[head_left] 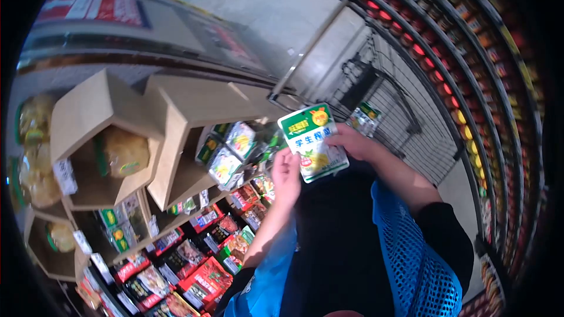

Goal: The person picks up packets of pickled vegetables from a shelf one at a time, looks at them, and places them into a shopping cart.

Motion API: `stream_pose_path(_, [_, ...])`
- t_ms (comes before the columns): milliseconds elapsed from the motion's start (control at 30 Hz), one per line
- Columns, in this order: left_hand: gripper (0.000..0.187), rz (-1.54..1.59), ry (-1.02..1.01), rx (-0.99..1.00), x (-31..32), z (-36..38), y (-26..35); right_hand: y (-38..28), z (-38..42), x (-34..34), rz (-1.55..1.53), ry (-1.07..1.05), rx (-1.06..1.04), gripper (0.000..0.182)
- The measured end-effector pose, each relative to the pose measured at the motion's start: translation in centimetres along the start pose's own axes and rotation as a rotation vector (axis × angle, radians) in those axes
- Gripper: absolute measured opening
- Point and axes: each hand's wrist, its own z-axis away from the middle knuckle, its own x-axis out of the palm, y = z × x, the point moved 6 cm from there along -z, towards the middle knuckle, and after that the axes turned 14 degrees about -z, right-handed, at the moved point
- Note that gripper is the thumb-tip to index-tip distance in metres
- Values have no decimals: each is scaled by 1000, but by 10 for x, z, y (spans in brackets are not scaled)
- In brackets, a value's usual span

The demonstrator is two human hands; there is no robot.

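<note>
A flat green-and-white pickled mustard packet point(306, 155) with blue characters on its front is held up before my chest. My right hand point(352, 141) pinches its right edge, thumb lying over the front. On the opposite side, the curled fingers of my left hand point(286, 173) grip the lower left edge. Similar green-and-white packets point(239, 139) are stacked in a wooden shelf box just left of my left hand. Another packet point(365, 118) lies in the shopping cart point(411, 100) beyond my right hand.
Hexagonal wooden display boxes point(106, 105) with bagged yellow goods point(123, 151) stand at the left. Red and black food packs point(205, 282) fill the lower shelf. Long shelves of jars point(470, 41) curve along the right. Grey floor point(247, 17) shows beyond the cart.
</note>
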Motion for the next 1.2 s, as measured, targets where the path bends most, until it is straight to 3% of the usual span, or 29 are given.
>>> stream_pose_path(67, [12,-127,5,96,-16,2,16,2,-2,-46,-16,-30,-88,33])
stream_pose_path(133, [13,-601,216,412,-58,4,28,-12,11,-78,-230,95,-160,31])
stream_pose_path(233, [13,-604,499,309,-131,-2,8,0,18,-182,-372,467,-319,29])
stream_pose_path(300, [15,-656,600,237,-172,-10,-7,21,24,-257,-429,509,-466,28])
stream_pose_path(367, [22,-744,597,155,-206,-20,-30,63,34,-349,-165,953,-352,27])
stream_pose_path(467, [44,-1080,484,-87,-221,-35,-49,143,38,-474,257,1397,-50,29])
stream_pose_path(500, [57,-1195,411,-140,-236,-43,-75,147,40,-466,252,1400,-2,29])
stream_pose_path(567, [59,-1255,368,-219,-227,-46,-71,143,27,-436,246,1393,91,30])
stream_pose_path(667, [61,-1260,303,-288,-223,-52,-67,168,-5,-430,-99,1337,-46,30])
stream_pose_path(800, [66,-1251,328,-331,-230,-52,-68,147,-12,-407,771,1307,287,28])
stream_pose_path(900, [68,-1231,366,-321,-227,-51,-62,153,-17,-393,945,1192,177,32])
stream_pose_path(933, [70,-1239,390,-213,-231,-54,-65,163,-23,-400,1045,1126,169,31])
stream_pose_path(967, [70,-1247,406,-234,-226,-53,-53,141,-17,-357,1070,940,290,30])
stream_pose_path(1000, [71,-1255,429,-255,-217,-52,-40,196,-27,-435,1056,978,311,32])
stream_pose_path(1033, [72,-1332,511,-233,-220,-51,-39,146,-15,-345,1183,796,335,34])
stream_pose_path(1067, [74,-1407,590,-216,-224,-49,-40,162,-15,-361,1113,749,-4,37])
stream_pose_path(1100, [74,-1248,629,-209,-228,-48,-39,157,-10,-355,1091,771,121,45])
stream_pose_path(1167, [73,-983,726,-118,-226,-44,-37,174,-4,-381,1017,798,140,34])
stream_pose_path(1200, [67,-1044,693,-202,-222,-43,-30,176,-3,-384,964,844,167,32])
